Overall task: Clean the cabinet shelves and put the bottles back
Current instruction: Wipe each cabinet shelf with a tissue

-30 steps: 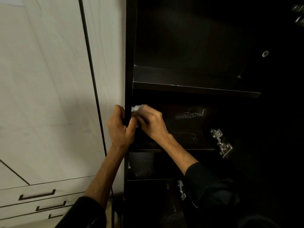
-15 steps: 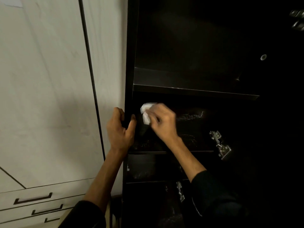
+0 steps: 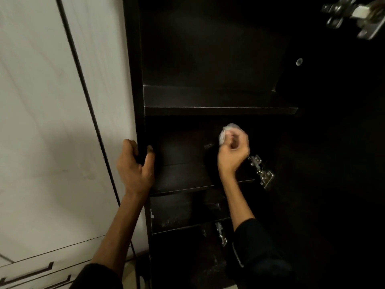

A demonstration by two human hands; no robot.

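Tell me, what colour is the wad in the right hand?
White, seen in the head view: the wad.

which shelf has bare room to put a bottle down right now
The upper shelf, between the left side panel and the dark right wall, shows nothing on it. The shelf below is crowded at its right: the right hand holds a white cloth there.

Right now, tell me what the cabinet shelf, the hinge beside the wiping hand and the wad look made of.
Shelf: dark laminated board, probably; flat matte face, thin pale edge line. Hinge: bright plated metal; it glints. Wad in the right hand: white tissue or thin cloth, crumpled; too blurred to tell which.
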